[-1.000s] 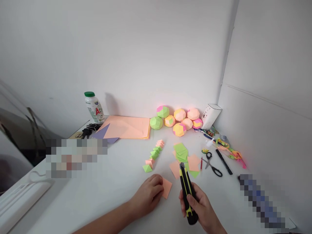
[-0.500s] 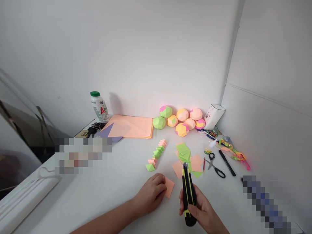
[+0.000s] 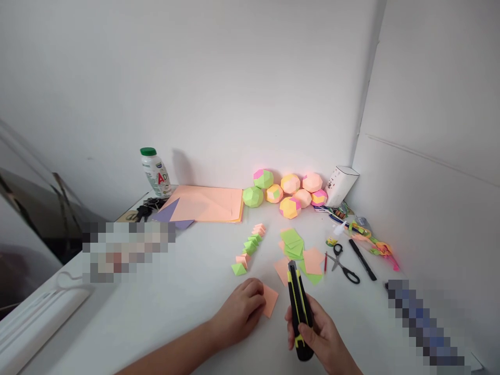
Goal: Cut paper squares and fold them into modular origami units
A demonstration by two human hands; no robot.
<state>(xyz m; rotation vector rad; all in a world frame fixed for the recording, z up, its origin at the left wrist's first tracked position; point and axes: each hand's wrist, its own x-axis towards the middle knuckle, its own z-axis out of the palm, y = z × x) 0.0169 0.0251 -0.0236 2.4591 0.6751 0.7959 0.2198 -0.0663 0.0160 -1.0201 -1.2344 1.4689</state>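
Observation:
My right hand (image 3: 322, 338) grips a black and yellow utility knife (image 3: 298, 307), its tip pointing away from me over the white table (image 3: 175, 307). My left hand (image 3: 240, 311) rests on the table with curled fingers pressing on the edge of a small orange paper square (image 3: 270, 301). Just beyond lie loose green and orange paper squares (image 3: 299, 252) and a row of small folded paper pieces (image 3: 249, 248).
Several coloured paper balls (image 3: 287, 191) sit by the back wall, beside a white box (image 3: 341, 186). Large orange sheets (image 3: 207, 204), a green-capped bottle (image 3: 154, 173) and keys (image 3: 146, 208) lie at the back left. Scissors (image 3: 344, 263), a black pen (image 3: 362, 259) and paper scraps are at the right.
The right hand has shifted the knife slightly. The left hand stays on the orange square. The view wobbled a little.

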